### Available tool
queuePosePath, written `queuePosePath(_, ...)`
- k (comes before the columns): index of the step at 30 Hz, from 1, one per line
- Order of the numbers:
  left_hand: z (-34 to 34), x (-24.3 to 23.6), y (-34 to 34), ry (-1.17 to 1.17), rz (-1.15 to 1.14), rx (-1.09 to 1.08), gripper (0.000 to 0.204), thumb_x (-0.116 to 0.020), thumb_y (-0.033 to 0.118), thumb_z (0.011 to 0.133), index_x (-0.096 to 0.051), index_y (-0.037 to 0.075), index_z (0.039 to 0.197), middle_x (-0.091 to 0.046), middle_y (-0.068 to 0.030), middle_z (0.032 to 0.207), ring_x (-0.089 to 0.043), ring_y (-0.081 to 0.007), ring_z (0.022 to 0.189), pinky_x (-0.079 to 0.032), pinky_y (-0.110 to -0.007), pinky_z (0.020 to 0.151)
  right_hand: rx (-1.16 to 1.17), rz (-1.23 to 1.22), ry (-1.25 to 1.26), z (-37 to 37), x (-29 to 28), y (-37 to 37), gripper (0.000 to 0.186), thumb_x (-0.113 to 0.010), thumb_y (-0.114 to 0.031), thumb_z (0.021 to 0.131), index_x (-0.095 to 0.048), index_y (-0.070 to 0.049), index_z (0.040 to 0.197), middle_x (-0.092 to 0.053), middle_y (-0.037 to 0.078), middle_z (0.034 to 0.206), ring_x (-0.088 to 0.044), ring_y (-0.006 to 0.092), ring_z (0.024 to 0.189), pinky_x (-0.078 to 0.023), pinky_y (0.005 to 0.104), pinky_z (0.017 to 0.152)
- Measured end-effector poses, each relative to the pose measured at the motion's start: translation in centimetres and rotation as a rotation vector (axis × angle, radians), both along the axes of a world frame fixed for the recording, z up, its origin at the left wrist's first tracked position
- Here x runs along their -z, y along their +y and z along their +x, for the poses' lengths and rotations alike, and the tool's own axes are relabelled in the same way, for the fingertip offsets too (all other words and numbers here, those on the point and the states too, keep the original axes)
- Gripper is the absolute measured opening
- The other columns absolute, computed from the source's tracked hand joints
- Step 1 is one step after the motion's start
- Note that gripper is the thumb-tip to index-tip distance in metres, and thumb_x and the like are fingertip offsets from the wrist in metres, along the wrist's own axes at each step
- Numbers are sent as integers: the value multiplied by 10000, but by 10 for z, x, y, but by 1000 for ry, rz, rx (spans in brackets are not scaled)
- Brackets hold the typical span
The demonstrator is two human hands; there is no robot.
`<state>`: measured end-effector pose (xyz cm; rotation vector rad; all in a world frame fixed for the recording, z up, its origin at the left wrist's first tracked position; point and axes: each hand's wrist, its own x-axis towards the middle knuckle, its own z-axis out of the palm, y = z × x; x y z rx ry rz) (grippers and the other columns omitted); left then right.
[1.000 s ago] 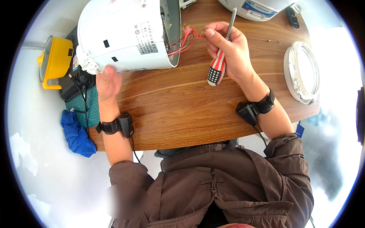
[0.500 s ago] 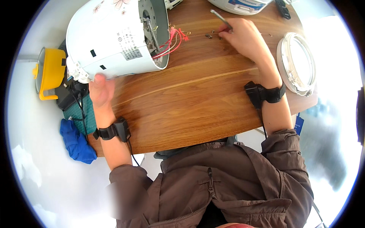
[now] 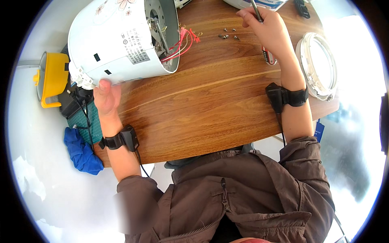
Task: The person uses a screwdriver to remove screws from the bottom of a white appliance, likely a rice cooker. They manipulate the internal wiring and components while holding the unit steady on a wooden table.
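Observation:
A white rice cooker body (image 3: 109, 44) with a floral print lies on its side at the upper left, its open base facing right. Red and pale wires (image 3: 184, 44) spill from that base onto the table. My left hand (image 3: 107, 97) holds the body from below near its white hinge piece (image 3: 82, 77); the thumb shows and the other fingers are mostly hidden. At the upper right, my right hand (image 3: 269, 32) is closed around a screwdriver with a red and grey handle (image 3: 268, 56), its metal shaft pointing away. Several small screws (image 3: 225, 37) lie left of this hand.
A white ring-shaped lid part (image 3: 318, 67) rests at the table's right edge. Another white appliance part (image 3: 265, 4) stands at the back, near a black object (image 3: 301, 10). On the left are a yellow container (image 3: 56, 79), a green mat (image 3: 94, 123) and a blue cloth (image 3: 83, 154).
My right hand has moved up and right, away from the screws, and the screwdriver has swung to point farther away. The cooker body has shifted slightly left with my left hand.

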<state>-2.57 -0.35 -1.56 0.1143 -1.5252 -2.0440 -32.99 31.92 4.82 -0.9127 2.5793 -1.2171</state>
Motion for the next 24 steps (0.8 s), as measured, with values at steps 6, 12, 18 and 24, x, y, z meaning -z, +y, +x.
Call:
queuePosePath(6, 4, 5, -5, 7, 8, 18, 835, -744, 379, 925, -315, 61, 1566, -462, -92, 1537, -438, -292, 1411, -327, -503, 1166, -263, -420, -700, 25, 6, -14, 369, -511, -319, 1084, -684, 0, 1151, -602, -15, 754, -461, 33, 560, -392, 201, 501)
queuePosePath(12, 8, 3, -5, 9, 44, 62, 787, -742, 370, 922, -374, 64, 1547, -491, -73, 1525, -444, -291, 1409, -319, -504, 1170, -374, -439, -1151, 62, 28, -35, 335, -570, -295, 1059, -656, 9, 1171, -615, 16, 764, -493, 54, 542, -393, 211, 460)
queuePosePath(18, 16, 5, -15, 8, 85, 109, 800, -720, 409, 924, -369, 68, 1557, -481, -65, 1541, -427, -304, 1425, -289, -507, 1189, -436, -475, -1098, 63, 30, -34, 280, -634, -236, 1019, -643, -1, 1172, -602, 12, 783, -477, 39, 576, -377, 212, 470)
queuePosePath(24, 20, 2, -17, -43, 0, 150, 874, -703, 488, 918, -305, 117, 1603, -371, -48, 1626, -332, -293, 1494, -229, -540, 1228, -455, -545, -1078, 64, 34, -34, 200, -595, -173, 1032, -627, -27, 1165, -582, 7, 782, -459, 25, 538, -355, 187, 449)
